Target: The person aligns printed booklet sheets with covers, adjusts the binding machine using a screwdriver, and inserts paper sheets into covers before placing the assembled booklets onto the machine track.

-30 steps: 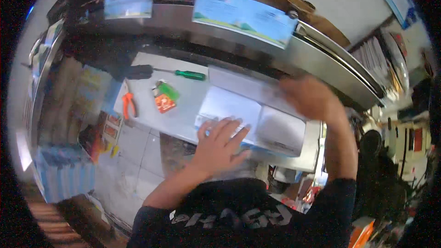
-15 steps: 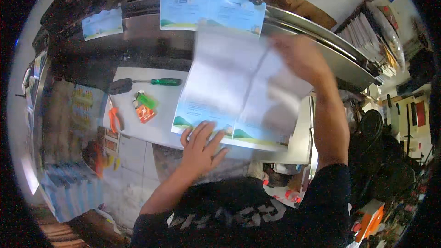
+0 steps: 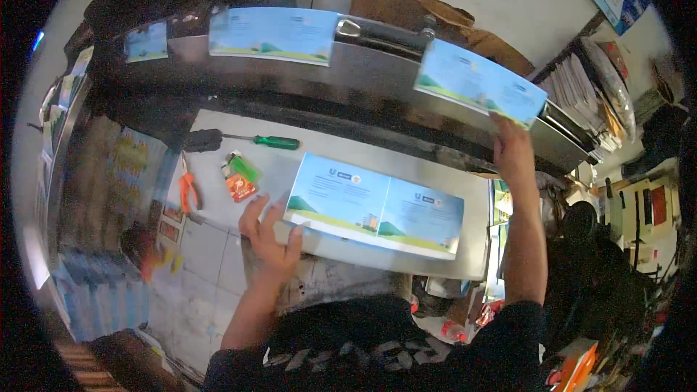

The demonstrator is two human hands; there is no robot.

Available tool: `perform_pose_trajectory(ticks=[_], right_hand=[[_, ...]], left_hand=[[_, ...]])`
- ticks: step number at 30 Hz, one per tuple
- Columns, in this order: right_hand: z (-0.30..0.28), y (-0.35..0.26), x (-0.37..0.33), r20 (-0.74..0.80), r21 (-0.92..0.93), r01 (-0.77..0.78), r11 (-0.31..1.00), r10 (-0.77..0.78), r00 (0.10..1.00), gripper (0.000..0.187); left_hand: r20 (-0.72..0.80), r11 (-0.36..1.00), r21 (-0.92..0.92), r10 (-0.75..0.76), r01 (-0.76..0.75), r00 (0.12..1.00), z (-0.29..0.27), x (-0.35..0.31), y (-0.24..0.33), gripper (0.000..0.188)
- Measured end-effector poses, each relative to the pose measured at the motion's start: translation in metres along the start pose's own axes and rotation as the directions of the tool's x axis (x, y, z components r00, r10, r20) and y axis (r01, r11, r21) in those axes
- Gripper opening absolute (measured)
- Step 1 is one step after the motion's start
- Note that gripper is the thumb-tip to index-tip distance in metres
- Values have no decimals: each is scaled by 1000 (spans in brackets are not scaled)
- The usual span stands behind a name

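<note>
A printed sheet (image 3: 479, 83) in blue and green lies tilted against the dark metal bar at the far right. My right hand (image 3: 514, 149) reaches up to its lower right edge, fingers closed on it. On the white table, more such sheets (image 3: 374, 207) lie in a flat pile in front of me. My left hand (image 3: 268, 238) is at the pile's left corner with its fingers spread, holding nothing. Another printed sheet (image 3: 272, 35) hangs along the bar to the left, and a smaller one (image 3: 147, 42) farther left.
Left on the table (image 3: 225, 127) lie a green-handled screwdriver (image 3: 276, 142), orange-handled pliers (image 3: 189, 189), and a green and a red-orange item (image 3: 241, 174). The dark bar (image 3: 377, 65) runs across the far side. Bundled blue stacks (image 3: 102, 290) stand at the lower left.
A pale-backed sheet raised over the pile has gone up to the right bar, printed face showing, with my right hand. My left hand slid left off the pile's front edge. The view shifted.
</note>
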State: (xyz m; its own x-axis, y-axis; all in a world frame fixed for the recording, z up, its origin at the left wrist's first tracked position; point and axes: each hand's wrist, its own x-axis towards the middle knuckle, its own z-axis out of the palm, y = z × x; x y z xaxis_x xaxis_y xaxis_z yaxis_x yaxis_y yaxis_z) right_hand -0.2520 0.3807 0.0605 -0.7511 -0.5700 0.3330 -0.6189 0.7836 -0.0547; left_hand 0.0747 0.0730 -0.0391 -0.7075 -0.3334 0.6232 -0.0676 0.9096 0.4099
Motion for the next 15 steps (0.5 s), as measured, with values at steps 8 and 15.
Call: perform_pose_trajectory(ticks=[8, 15], right_hand=[[1, -156, -90, 336, 331, 442, 834, -542, 770, 68], [-16, -128, -7, 587, 588, 230, 775, -605, 538, 38]], left_hand=[[-93, 986, -145, -97, 82, 991, 9, -2, -17, 51], [-29, 972, -177, 153, -155, 988, 8, -5, 34, 50]])
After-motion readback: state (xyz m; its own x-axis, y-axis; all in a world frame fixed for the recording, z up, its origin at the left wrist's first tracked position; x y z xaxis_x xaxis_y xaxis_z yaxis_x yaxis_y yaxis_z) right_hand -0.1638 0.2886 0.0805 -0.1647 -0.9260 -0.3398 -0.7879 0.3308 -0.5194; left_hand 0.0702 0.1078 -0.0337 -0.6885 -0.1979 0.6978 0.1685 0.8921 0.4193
